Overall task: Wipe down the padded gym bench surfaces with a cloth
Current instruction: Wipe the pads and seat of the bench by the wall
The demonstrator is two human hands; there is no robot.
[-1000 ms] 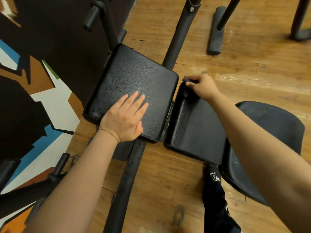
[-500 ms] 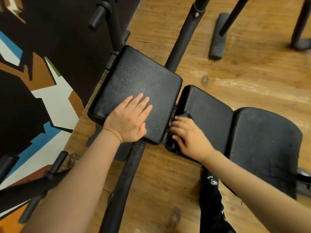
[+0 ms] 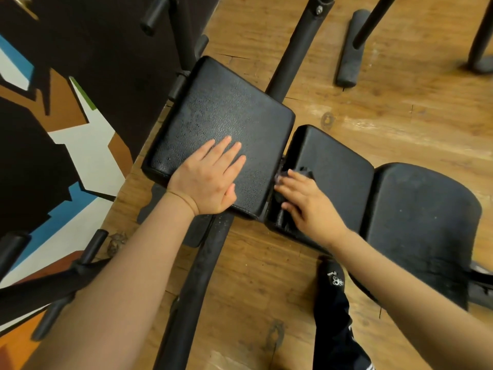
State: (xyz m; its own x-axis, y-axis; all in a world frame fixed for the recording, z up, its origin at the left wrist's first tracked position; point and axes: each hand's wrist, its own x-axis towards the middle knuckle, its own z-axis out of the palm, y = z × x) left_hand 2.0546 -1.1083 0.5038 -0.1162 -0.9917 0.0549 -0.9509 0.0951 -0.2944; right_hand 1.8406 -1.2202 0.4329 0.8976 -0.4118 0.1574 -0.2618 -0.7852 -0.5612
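The bench (image 3: 416, 225) spans right; its left pad (image 3: 221, 121) lies under the flat, empty left hand (image 3: 206, 180). The right hand (image 3: 306, 204) presses a dark cloth (image 3: 304, 172) onto the middle pad (image 3: 336, 166); overlapping strokes toward the seam should work best.

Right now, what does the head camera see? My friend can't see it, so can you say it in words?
A person's right hand presses a dark cloth on the middle bench pad, at its edge nearest the big pad. The left hand lies flat on the big pad, fingers straight. A third pad sits to the right, all over a wooden floor.
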